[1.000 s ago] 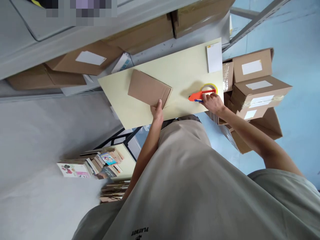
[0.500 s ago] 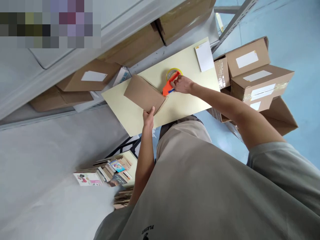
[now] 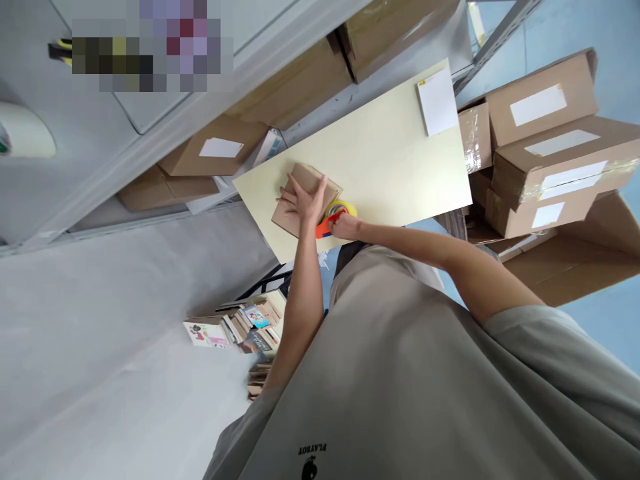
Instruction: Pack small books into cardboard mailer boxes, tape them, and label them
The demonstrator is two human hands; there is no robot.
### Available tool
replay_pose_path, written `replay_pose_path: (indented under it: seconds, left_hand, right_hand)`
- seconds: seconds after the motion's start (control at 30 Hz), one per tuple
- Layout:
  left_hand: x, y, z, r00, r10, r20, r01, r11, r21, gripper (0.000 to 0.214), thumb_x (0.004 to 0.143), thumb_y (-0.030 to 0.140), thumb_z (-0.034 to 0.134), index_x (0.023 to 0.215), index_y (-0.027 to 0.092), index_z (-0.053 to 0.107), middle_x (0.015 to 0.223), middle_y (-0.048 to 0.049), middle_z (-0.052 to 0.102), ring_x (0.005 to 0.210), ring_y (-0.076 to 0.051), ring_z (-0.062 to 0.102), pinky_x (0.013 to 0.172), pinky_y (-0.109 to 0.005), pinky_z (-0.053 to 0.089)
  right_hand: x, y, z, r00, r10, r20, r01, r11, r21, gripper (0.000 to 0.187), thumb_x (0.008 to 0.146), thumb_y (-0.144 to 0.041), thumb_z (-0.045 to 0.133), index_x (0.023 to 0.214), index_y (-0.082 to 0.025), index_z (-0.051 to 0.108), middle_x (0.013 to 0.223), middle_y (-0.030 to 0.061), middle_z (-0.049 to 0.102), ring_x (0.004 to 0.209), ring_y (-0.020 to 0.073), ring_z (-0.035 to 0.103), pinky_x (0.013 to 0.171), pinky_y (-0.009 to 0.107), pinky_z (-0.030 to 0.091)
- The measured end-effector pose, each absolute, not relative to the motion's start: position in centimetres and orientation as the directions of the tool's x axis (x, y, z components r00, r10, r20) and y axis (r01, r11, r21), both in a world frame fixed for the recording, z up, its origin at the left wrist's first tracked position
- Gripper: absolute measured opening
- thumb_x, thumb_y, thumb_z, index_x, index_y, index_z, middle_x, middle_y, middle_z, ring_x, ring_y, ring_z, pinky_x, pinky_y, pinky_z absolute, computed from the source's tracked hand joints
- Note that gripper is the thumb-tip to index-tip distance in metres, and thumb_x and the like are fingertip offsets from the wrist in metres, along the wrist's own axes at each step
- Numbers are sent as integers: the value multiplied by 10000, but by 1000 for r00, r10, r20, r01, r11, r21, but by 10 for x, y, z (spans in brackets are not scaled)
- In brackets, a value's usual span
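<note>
While the left hand (image 3: 304, 205) lies flat across a cardboard package (image 3: 309, 178), fingers splayed rather than gripping, the right hand (image 3: 346, 227) has its fingers wrapped around an orange tape dispenser (image 3: 326, 225). Package sits at about 8 o'clock on the pale table (image 3: 390, 147), dispenser right by its 4 o'clock edge, can't tell if they're actually touching. There's a flat white block (image 3: 438, 105) at 2 o'clock on the table, plus piled cartons (image 3: 523, 179) off past the 3 o'clock end.

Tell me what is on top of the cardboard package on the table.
The left hand lies spread on the cardboard package. The right hand holds the orange tape dispenser at the package's edge. What the left hand covers cannot be seen.
</note>
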State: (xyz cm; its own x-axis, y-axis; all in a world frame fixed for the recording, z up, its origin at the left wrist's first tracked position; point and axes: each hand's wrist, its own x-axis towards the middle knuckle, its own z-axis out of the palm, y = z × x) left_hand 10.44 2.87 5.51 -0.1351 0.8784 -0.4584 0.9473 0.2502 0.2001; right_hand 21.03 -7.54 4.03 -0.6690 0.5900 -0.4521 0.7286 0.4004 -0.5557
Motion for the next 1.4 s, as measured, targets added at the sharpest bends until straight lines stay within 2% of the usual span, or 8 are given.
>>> replay_pose_path:
  seconds: [0.1, 0.27, 0.43, 0.6, 0.73, 0.9, 1.17, 1.4]
  left_hand:
    - [125, 22, 49, -235, 865, -443, 945, 310, 103, 1224, 958, 694, 829, 1911, 253, 199, 1990, -242, 55, 1846, -521, -34, 1404, -852, 154]
    - [132, 13, 48, -257, 866, -429, 945, 318, 75, 1186, 964, 620, 830, 1913, 284, 202, 1990, -228, 95, 1844, -527, -8, 1396, -861, 176]
    - [134, 1, 51, -205, 869, -450, 958, 273, 90, 1213, 956, 578, 831, 1918, 288, 150, 1993, -218, 70, 1845, -518, -49, 1379, -891, 156]
    - [137, -7, 55, -166, 876, -454, 967, 235, 99, 1221, 943, 517, 851, 1917, 260, 162, 1992, -228, 44, 1843, -521, -78, 1389, -885, 122]
    - [136, -17, 57, -57, 894, -444, 979, 138, 151, 1228, 909, 458, 877, 1911, 238, 202, 1993, -226, 40, 1844, -518, -81, 1401, -871, 90]
    - [128, -31, 59, 95, 897, -431, 969, 15, 245, 1204, 846, 304, 836, 1894, 202, 253, 1998, -196, 75, 1849, -469, -128, 1448, -801, 13]
    - [117, -57, 61, 340, 832, -439, 905, -161, 394, 719, 877, 105, 649, 1579, 257, 662, 1986, -51, 244, 1873, -293, -59, 1514, -625, -32]
    - [112, -62, 74, 343, 807, -481, 914, -168, 370, 614, 915, 115, 628, 1502, 275, 706, 1987, -14, 239, 1873, -261, -57, 1520, -625, -7]
  right_hand:
    - [197, -81, 46, -636, 607, -477, 761, 390, -519, 562, 1063, 28, 270, 1476, 34, 651, 1419, 276, 801, 1260, 306, 794, 1030, 460, 575]
    - [227, -99, 45, -614, 617, -492, 778, 369, -509, 522, 1127, -48, 292, 1545, 15, 598, 1351, 257, 840, 1214, 284, 814, 1044, 411, 564]
    - [319, -138, 36, -514, 633, -579, 854, 313, -416, 516, 1123, -111, 337, 1523, 115, 572, 1241, 360, 823, 1161, 391, 829, 1002, 470, 537]
    - [384, -142, 29, -325, 738, -591, 944, 216, -250, 621, 1196, -331, 322, 1630, 81, 486, 1255, 339, 818, 1172, 418, 814, 1034, 499, 517]
    - [370, -113, 26, -302, 779, -549, 948, 183, -261, 613, 1188, -324, 311, 1608, 89, 482, 1228, 320, 825, 1159, 409, 809, 1041, 494, 516]
    - [342, -100, 14, -406, 766, -498, 911, 296, -288, 567, 1163, -234, 277, 1576, 71, 518, 1235, 316, 828, 1130, 395, 803, 1047, 497, 509]
    - [275, -109, 21, -577, 660, -482, 808, 375, -455, 526, 1058, 7, 322, 1494, 67, 609, 1246, 313, 837, 1155, 371, 804, 1019, 498, 531]
    - [317, -130, 32, -512, 673, -533, 849, 305, -430, 538, 1098, -49, 327, 1544, 66, 606, 1293, 332, 832, 1156, 373, 825, 1086, 498, 514]
